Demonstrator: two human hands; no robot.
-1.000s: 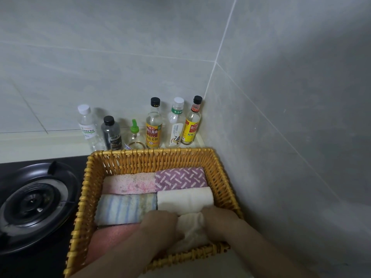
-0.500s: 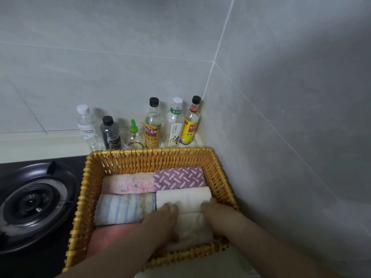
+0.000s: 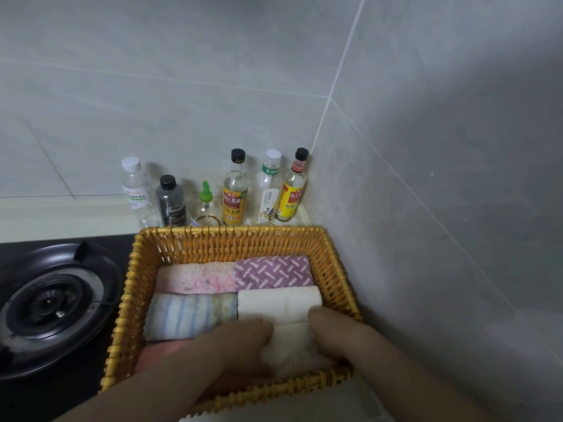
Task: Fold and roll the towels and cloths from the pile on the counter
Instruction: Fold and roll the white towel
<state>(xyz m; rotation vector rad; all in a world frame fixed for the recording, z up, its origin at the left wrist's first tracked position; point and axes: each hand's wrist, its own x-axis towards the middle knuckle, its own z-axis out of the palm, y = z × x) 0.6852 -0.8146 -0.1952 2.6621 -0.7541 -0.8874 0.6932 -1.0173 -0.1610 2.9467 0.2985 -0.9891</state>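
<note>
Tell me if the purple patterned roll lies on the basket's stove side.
No, the purple patterned roll lies far right in the basket, opposite the stove.

The basket [image 3: 237, 239] sat at lower centre of the frame, the burner [image 3: 51, 303] at its left, a row of bottles [image 3: 234, 196] above it. Towels [image 3: 195, 315] lay inside in two columns. The left hand [image 3: 240, 339] and right hand [image 3: 332, 327] flanked the roll [image 3: 289, 345] at the basket's lower right.

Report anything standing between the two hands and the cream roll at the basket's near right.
Nothing visible. The left hand and right hand hold the cream roll directly, one at each end; it lies in the basket against the white roll.
</note>
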